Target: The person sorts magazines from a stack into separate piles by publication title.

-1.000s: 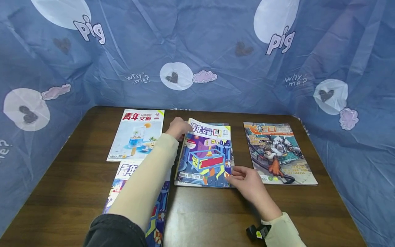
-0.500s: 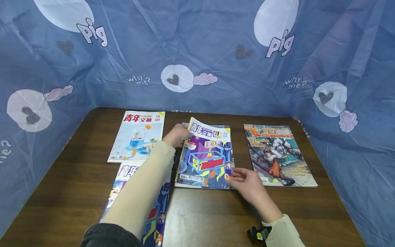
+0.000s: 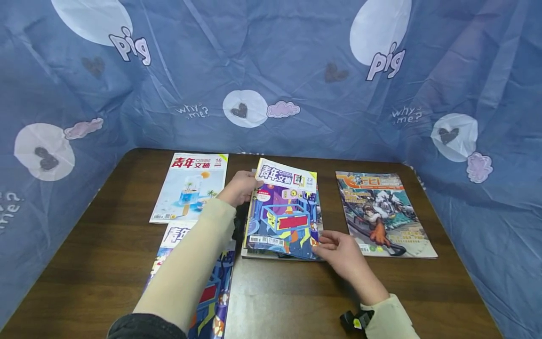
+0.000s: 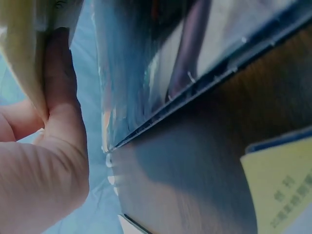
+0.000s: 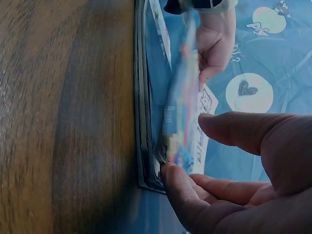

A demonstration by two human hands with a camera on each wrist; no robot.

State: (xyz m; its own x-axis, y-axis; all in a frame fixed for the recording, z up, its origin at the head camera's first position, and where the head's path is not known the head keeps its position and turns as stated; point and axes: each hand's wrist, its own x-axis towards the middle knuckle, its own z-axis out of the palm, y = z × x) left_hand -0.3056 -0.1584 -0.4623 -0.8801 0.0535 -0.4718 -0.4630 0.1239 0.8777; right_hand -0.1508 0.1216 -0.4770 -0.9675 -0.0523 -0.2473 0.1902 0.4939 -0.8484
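Head view: a blue printed curtain (image 3: 322, 136) hangs round a brown wooden table (image 3: 423, 296), and the person's cream left sleeve (image 3: 186, 273) reaches in across the table's near part. A comic-covered magazine (image 3: 381, 212) lies flat on the right side; a pale blue magazine (image 3: 186, 188) lies flat at the far left, and a partly hidden magazine (image 3: 213, 292) lies under the forearm. Between them is the upper magazine (image 3: 283, 221), purple-covered and tilted, its left side raised clear of the lower magazine (image 4: 156, 58) in the left wrist view. The left hand (image 3: 240, 186) pinches its upper left edge. The right hand (image 3: 345, 252) touches its lower right corner, digits partly spread; whether they pinch or merely steady it, I cannot tell. The step in hand looks like lifting or squaring this magazine over the one below, so the next move probably calls for firm hold at both edges and a level motion, lest the cover bend. Smallest is a dark wrist device (image 3: 354, 322) at the right cuff.
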